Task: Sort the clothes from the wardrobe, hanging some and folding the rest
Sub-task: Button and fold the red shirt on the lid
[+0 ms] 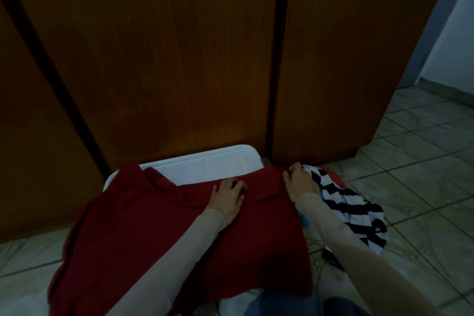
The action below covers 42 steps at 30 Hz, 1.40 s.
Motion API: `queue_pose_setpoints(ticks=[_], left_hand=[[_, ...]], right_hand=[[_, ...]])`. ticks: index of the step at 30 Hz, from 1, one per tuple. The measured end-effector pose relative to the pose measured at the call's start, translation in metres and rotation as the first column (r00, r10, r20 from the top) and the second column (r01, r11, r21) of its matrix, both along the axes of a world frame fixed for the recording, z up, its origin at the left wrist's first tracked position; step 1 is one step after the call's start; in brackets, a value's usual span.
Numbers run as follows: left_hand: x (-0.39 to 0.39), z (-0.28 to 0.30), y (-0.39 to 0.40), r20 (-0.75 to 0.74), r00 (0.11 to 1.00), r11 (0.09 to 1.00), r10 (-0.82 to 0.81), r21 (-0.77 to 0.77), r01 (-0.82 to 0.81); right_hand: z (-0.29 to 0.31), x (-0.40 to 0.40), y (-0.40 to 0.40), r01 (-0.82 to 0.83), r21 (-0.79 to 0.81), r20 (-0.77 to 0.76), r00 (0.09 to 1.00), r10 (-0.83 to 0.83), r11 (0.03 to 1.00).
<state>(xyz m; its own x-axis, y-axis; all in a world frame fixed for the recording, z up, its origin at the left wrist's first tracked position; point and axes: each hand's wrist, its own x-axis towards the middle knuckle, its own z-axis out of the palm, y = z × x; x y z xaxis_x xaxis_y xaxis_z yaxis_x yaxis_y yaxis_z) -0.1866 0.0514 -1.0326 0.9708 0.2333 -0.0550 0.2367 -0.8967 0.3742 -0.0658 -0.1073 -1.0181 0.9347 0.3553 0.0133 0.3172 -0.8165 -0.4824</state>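
Dark red knit top spread over white plastic tub lid; left hand flat on collar, right hand apparently pinching shoulder edge. Best smoothed taut before folding inward.

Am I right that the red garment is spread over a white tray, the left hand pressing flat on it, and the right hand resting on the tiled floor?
Not quite. In the head view the right hand is not on the floor: it pinches the red garment's right edge, beside a striped cloth. The left hand does press flat on the garment, which lies over the white tray.
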Motion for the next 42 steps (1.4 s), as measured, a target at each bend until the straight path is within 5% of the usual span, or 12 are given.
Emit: queue_pose_setpoints(ticks=[8,12,15,23,26,33,38,42], left_hand=[[0.023,-0.005,-0.022,0.098,0.990,0.994,-0.097,-0.031,0.100],[0.033,-0.009,-0.029,0.107,0.987,0.992,-0.121,-0.029,0.125],[0.039,-0.012,-0.028,0.082,0.988,0.991,-0.133,-0.020,0.135],[0.041,-0.018,-0.026,0.118,0.986,0.991,-0.120,-0.036,0.125],[0.040,-0.018,-0.025,0.137,0.984,0.991,-0.113,-0.054,0.121],[0.039,-0.018,-0.025,0.148,0.983,0.992,-0.108,-0.046,0.116],[0.039,-0.019,-0.025,0.155,0.982,0.993,-0.104,-0.041,0.111],[0.039,-0.019,-0.025,0.154,0.982,0.993,-0.105,-0.043,0.113]], right_hand=[[-0.001,0.029,0.011,0.050,-0.020,-0.173,0.984,-0.053,0.999],[-0.012,0.039,0.012,0.139,0.203,-0.273,0.959,-0.080,0.969],[-0.014,0.044,0.009,0.235,0.350,-0.476,0.878,-0.044,0.907],[-0.020,0.050,0.009,0.346,0.502,-0.705,0.695,0.143,0.792],[-0.022,0.049,0.009,0.405,0.535,-0.740,0.648,0.181,0.741],[-0.024,0.060,0.000,0.379,0.478,-0.688,0.722,0.070,0.792],[-0.025,0.066,-0.004,0.534,0.469,-0.818,0.563,0.119,0.703],[-0.018,0.061,0.002,0.492,0.511,-0.769,0.628,0.119,0.705]])
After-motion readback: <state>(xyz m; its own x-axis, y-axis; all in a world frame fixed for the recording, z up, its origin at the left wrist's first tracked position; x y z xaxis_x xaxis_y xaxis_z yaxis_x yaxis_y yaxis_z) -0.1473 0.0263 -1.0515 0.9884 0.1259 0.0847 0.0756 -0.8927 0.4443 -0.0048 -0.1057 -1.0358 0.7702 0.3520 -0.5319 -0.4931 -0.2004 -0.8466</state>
